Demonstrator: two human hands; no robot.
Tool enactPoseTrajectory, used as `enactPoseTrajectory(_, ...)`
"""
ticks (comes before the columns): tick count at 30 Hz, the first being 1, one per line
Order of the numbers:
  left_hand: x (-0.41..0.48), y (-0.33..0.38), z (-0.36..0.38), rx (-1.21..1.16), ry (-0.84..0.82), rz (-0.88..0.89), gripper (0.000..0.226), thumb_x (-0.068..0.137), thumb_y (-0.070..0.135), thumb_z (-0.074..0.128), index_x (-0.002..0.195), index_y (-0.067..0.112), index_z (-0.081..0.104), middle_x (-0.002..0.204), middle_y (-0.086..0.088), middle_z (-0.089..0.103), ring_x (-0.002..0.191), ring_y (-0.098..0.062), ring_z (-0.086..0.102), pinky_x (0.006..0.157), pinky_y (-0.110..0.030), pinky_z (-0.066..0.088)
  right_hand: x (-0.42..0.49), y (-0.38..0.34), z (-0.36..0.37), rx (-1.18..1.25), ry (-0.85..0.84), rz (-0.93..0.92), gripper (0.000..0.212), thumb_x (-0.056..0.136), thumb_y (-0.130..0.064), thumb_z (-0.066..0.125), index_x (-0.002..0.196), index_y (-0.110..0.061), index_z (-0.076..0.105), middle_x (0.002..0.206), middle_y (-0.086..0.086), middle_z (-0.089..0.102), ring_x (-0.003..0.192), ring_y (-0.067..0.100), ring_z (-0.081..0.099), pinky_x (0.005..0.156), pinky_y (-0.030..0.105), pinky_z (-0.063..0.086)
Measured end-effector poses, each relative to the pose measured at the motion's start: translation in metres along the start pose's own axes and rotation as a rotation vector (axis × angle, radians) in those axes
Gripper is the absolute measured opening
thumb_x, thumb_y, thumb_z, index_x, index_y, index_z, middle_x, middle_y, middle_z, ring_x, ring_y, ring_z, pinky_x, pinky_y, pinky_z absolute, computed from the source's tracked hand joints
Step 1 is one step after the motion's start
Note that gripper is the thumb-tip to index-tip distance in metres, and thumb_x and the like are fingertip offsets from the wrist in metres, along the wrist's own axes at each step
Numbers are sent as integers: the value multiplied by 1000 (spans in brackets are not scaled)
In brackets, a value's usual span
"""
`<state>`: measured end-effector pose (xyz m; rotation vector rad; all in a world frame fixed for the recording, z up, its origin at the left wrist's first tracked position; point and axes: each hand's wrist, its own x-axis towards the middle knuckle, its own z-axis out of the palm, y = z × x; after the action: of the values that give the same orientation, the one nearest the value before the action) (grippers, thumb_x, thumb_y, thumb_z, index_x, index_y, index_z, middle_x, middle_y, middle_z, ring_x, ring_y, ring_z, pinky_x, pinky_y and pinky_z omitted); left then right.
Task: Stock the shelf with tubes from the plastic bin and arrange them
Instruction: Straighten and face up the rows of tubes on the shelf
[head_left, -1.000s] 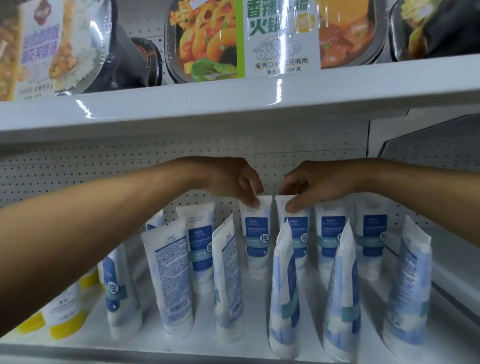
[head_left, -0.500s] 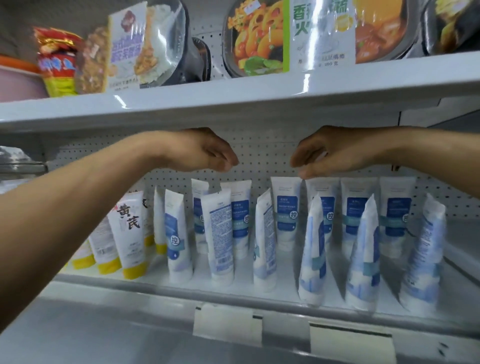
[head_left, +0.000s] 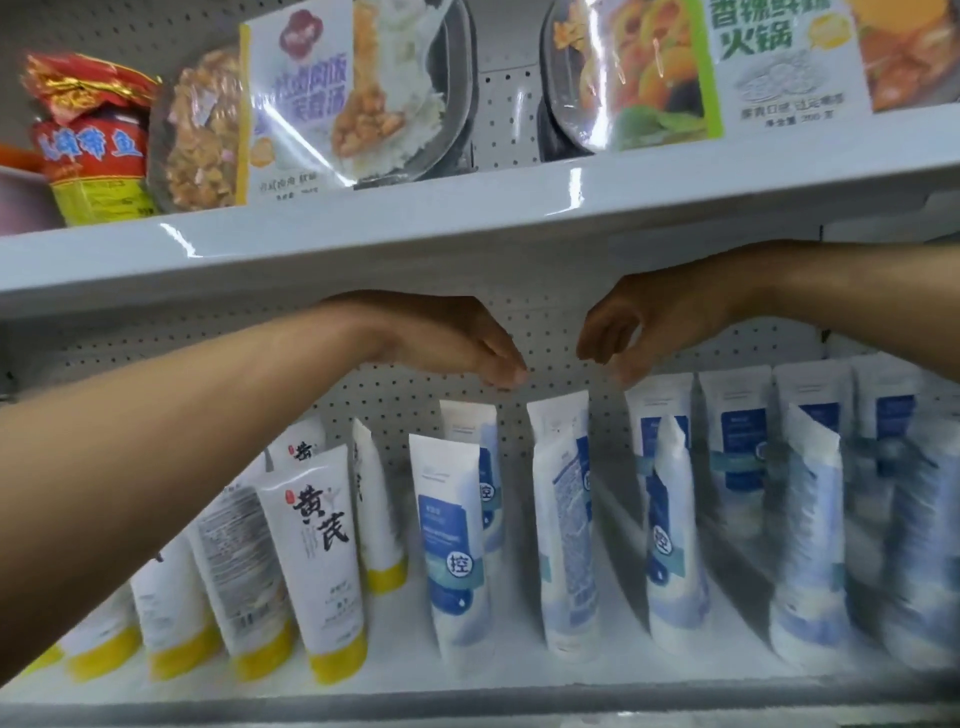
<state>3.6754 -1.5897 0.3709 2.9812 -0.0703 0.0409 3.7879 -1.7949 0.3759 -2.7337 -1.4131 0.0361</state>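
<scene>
Left hand (head_left: 457, 338) and right hand (head_left: 654, 322) hover empty, fingers loosely curled, above glossy flat-crimped tubes (head_left: 454, 545) upright on smooth white shelf (head_left: 400, 649).

We reach both bare arms forward. Our left forearm rises from the near left corner to the left hand (head_left: 457, 338), wrist bent, fingers drooping together and pointing down to the right. Our right arm comes in almost level from the right edge; the right hand (head_left: 660, 322) hangs with fingers loosely curled. The hands face each other, near but apart, each holding nothing.
</scene>
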Motion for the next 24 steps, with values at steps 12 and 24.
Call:
enactPoseTrajectory(12,51,18,40,36,-75,128,26,85,32,72,95,8,75,90,0,75,79,-14,71,56,-7,48,11,11,22,-176,-184,127,13,83,-27,73,93,-18,69,92,-7,68,88,10,62,83,26,53)
enactPoseTrajectory(24,81,25,48,67,28,144,26,80,35,75,98,16,72,81,14,65,70,0,57,61,-12,46,20,31,25,19,-182,30,15,82,-13,73,78,-24,65,82,-4,66,80,12,62,75,31,55)
